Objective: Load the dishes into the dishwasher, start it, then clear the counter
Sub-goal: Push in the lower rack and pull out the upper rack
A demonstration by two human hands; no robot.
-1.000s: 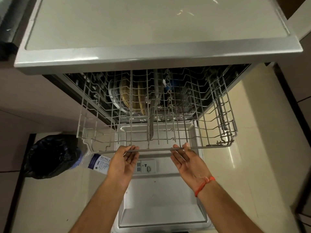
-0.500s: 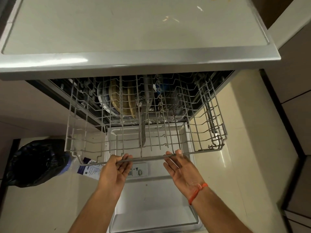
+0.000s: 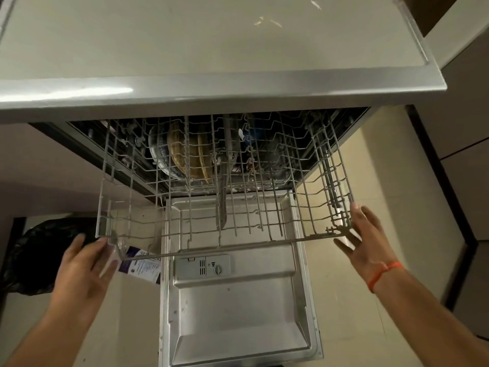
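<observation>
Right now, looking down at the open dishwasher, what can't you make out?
All head view:
- Dishes in the lower level: the upper rack's wires and the counter overhang hide how many and what kind.
- Blue item at the back: too dark and wire-screened to identify.
- Bottle label on the floor: cut off by the rack's corner and left hand.
- Right hand: fingers touch the rack's corner; grip unclear.

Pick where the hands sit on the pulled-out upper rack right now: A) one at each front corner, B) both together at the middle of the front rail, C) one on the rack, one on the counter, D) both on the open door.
A: the left hand is at the upper rack's front left corner, the right hand at its front right corner.
</observation>
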